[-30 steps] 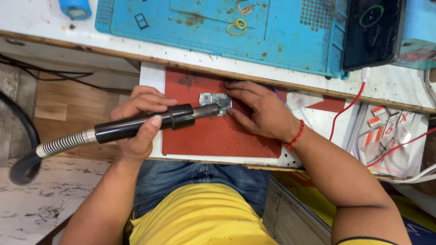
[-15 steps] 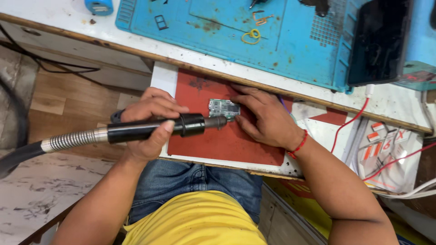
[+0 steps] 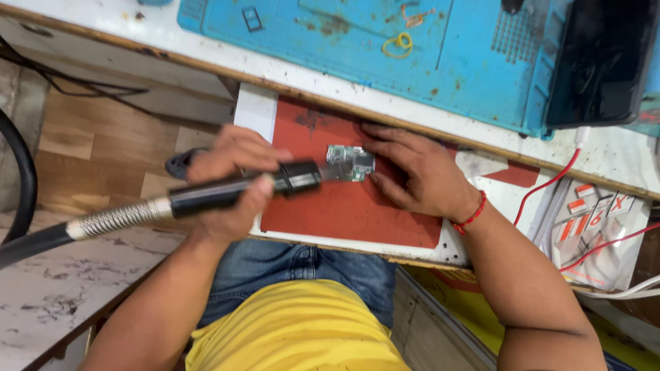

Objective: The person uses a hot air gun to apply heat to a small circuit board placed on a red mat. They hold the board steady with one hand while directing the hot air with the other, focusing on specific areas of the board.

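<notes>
The left hand [image 3: 234, 182] is closed around a black hot-air wand [image 3: 240, 192] with a ribbed metal hose [image 3: 117, 218], its nozzle reaching a small green circuit board [image 3: 350, 163] that lies on the red mat [image 3: 344, 209] of a pulled-out shelf [image 3: 256, 110]. The right hand [image 3: 419, 172] lies flat and open on the mat, fingertips touching the board's edges, while on the blue mat [image 3: 447, 62] above rest a yellow rubber band [image 3: 399, 45] and a black box [image 3: 601, 62]. Against half a second ago, the left hand sits further along the wand toward the nozzle, and the board stays in place.
</notes>
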